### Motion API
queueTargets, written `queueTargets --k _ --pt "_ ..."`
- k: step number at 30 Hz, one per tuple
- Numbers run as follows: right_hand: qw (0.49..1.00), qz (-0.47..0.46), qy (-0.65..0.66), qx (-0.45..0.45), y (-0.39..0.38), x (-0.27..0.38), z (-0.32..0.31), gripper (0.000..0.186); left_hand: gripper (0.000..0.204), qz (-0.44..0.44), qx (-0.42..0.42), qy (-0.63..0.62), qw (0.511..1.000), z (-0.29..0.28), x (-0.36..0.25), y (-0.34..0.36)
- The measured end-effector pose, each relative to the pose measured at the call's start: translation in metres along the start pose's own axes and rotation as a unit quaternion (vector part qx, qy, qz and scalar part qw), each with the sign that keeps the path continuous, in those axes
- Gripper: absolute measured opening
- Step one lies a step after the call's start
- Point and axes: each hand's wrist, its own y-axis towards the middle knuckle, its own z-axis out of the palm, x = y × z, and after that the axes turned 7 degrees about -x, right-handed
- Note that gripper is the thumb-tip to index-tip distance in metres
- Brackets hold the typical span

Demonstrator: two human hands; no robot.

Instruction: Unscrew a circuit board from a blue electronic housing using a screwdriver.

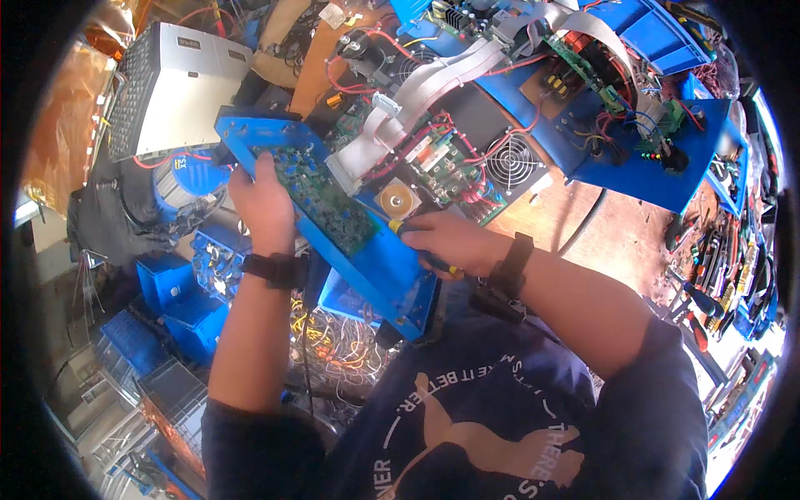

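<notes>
A blue metal panel (387,287) with raised edges is tilted in front of me, one end toward the bench and the other near my body. A green circuit board (321,200) lies inside it. My left hand (262,200) is closed on the panel's left edge, near its far end. My right hand (454,242) is closed round a black and yellow tool handle (395,226), which looks like a screwdriver. The tool's tip cannot be made out. A grey ribbon cable (354,158) runs from beside the board toward the opened equipment.
Opened electronics with a round fan grille (508,162) and a blue housing panel (650,167) cover the wooden bench (612,237). Hand tools (708,300) crowd the right. Tangled wires (333,337) and blue bins (196,321) are below. A white equipment case (187,83) stands at left.
</notes>
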Motion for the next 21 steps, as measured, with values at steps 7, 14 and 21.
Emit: queueTargets --k 7,14,21 --pt "0.841 -0.192 -0.441 -0.249 -0.011 -0.013 0.036 0.033 0.030 -0.049 -0.016 0.053 0.997 0.007 -0.032 -0.015" --pt "0.808 -0.164 -0.523 -0.216 -0.016 0.010 0.031 0.041 0.026 0.019 -0.001 0.014 1.000 0.001 -0.004 -0.001" --pt "0.878 -0.190 -0.386 -0.208 -0.018 -0.013 0.015 0.034 0.028 0.010 -0.013 0.056 0.998 0.003 -0.013 -0.003"
